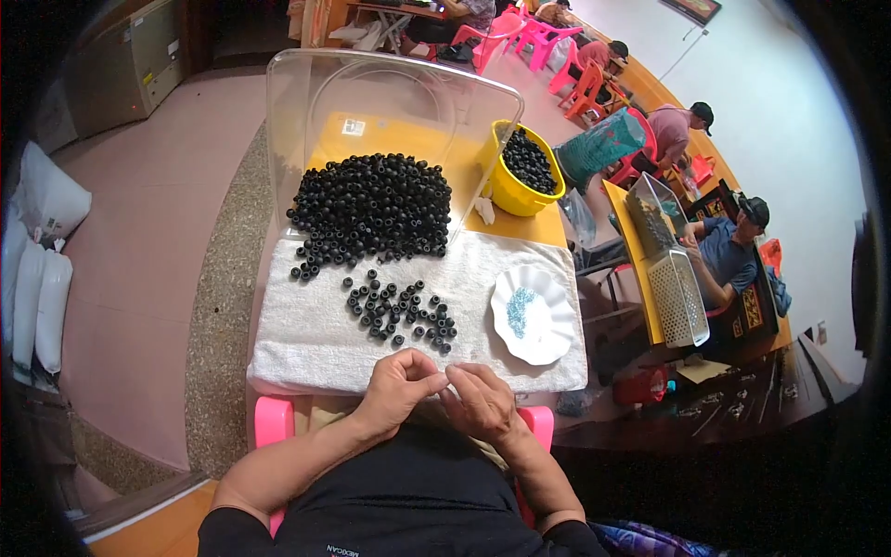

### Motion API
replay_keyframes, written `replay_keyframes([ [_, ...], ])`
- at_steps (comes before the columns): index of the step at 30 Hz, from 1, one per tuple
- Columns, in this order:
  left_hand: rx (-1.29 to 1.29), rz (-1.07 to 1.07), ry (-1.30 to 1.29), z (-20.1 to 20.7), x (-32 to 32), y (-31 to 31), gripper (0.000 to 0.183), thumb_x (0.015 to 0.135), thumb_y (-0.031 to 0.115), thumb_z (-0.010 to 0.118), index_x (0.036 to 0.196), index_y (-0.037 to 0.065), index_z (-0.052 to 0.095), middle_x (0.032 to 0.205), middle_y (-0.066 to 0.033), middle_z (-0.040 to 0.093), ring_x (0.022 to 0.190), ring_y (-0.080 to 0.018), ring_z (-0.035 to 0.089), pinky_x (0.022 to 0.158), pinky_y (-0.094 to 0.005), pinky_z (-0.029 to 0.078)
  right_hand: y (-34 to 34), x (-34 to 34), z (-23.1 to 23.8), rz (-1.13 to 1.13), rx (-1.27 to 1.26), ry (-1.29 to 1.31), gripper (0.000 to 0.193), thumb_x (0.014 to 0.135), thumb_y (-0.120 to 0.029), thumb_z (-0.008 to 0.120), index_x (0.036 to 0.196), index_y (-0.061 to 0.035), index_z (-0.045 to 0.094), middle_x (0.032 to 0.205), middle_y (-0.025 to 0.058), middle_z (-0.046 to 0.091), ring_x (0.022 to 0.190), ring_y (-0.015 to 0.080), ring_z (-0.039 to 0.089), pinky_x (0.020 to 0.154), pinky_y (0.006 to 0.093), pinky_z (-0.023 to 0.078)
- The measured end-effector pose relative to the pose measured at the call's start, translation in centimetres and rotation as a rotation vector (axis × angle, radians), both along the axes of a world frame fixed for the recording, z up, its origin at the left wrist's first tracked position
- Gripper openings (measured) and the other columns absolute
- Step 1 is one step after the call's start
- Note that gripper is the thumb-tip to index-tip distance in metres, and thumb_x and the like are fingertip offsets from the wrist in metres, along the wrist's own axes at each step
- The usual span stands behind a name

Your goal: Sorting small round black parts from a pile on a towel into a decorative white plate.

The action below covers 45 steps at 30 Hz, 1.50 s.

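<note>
Just over the near edge of a white towel (302, 334), my left hand (401, 388) and my right hand (481, 401) meet with fingertips pinched together. Whatever sits between the fingers is too small to make out. Beyond them lie several loose black round beads (397, 341) with holes. A large heap of the same beads (376, 200) fills a clear plastic bin (483, 93) and spills onto the towel. To the right of the loose beads, a white scalloped plate (555, 320) holds small light-blue pieces (520, 311).
A yellow basket (506, 190) of black pieces stands at the far right of the table. Pink chair arms (274, 422) flank me. On the right, a person (729, 246) sits by a grey perforated crate (677, 295). White sacks (53, 306) stand on the left floor; other people sit farther off.
</note>
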<state>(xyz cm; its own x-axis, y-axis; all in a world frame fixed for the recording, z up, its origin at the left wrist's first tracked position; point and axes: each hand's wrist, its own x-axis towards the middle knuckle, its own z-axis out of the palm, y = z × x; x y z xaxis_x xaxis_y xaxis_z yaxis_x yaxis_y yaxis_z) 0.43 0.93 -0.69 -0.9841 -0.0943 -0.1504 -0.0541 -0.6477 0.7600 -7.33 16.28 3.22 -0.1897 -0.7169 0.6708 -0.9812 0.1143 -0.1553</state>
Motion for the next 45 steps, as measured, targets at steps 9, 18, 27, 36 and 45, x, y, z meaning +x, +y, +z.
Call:
replay_keyframes([
  [9,-0.054,-0.035,0.014,0.32,-0.09,0.04,0.012,0.085,0.001,0.069,0.09,0.001,0.058,0.083,-0.0042,0.064,0.075,-0.0088,0.061,0.07,-0.0222,0.05,0.42,0.3,-0.38,-0.01,-0.029,-0.221,0.046,0.067,0.004,0.076,0.109,0.0027,0.057,0.085,0.0159,0.066,0.071,0.0297,0.066,0.06,0.0343,0.054],
  [18,0.001,-0.053,0.006,0.38,-0.17,-0.17,0.012,0.086,0.001,0.069,0.09,0.001,0.058,0.082,-0.0056,0.065,0.076,-0.0104,0.063,0.069,-0.0233,0.051,0.34,-0.45,-0.82,-0.017,-0.068,-0.17,0.051,0.067,0.003,0.077,0.112,0.0024,0.054,0.086,0.0155,0.065,0.072,0.03,0.065,0.062,0.036,0.053],
  [27,-0.046,-0.115,0.01,0.33,-0.13,-0.08,0.01,0.087,0.002,0.068,0.091,0.001,0.059,0.085,-0.0056,0.066,0.08,-0.0113,0.064,0.074,-0.0245,0.052,0.34,0.0,-0.5,-0.013,-0.08,-0.258,0.051,0.066,0.004,0.077,0.112,0.0028,0.054,0.081,0.0139,0.065,0.065,0.0266,0.064,0.056,0.0331,0.052],
  [36,-0.005,-0.128,-0.017,0.49,-0.09,-0.15,0.009,0.087,0.001,0.067,0.091,0.0,0.059,0.086,-0.0066,0.066,0.081,-0.0119,0.064,0.074,-0.0249,0.052,0.45,-0.33,-0.33,-0.01,-0.07,-0.277,0.049,0.067,0.002,0.078,0.11,0.0004,0.056,0.08,0.0137,0.065,0.067,0.0266,0.065,0.058,0.0337,0.051],
  [45,-0.053,-0.125,0.006,0.13,-0.09,-0.02,0.01,0.089,0.005,0.067,0.092,0.0,0.059,0.088,-0.0072,0.067,0.08,-0.0113,0.063,0.074,-0.0241,0.051,0.86,-0.3,-0.4,-0.004,-0.03,-0.393,0.041,0.067,0.003,0.077,0.104,-0.0017,0.06,0.085,0.0139,0.065,0.072,0.027,0.065,0.061,0.0333,0.051],
])
